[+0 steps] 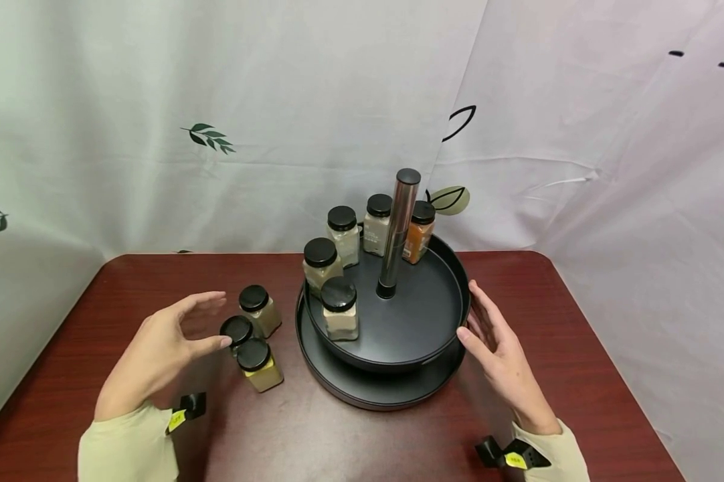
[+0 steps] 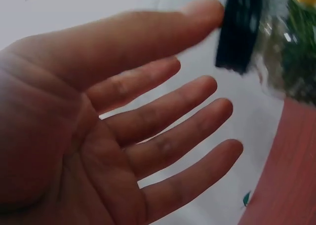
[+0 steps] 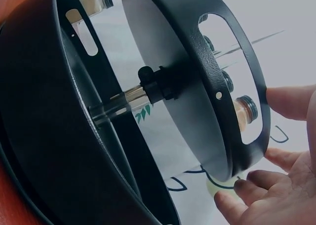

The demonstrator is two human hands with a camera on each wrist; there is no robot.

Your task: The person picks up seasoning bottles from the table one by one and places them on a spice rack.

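- Three square clear jars with round black lids (image 1: 253,349) stand upright in a cluster on the dark red-brown wooden bench (image 1: 241,448), just to the right of my left hand (image 1: 165,343).
- My left hand is the nearer one; it is spread wide, thumb apart from extended fingers, and has hold of nothing.
- Its thumb tip reaches the lid of the leftmost jar (image 1: 237,329); whether it touches, I cannot tell. My fingers lie on that jar's far-left side, away from the yellow-filled jar (image 1: 263,375).
- Each jar's long axis runs upward, so its lid faces up beside my thumb.
- Rightward, beyond the cluster, sits a round black two-tier tray stand (image 1: 419,321) with a shiny central post (image 1: 398,227); five similar jars (image 1: 340,320) line its upper tier.
- My right hand (image 1: 502,355) rests loosely at the upper rim's right side, well apart from the cluster, fingers extended, without a firm grip.
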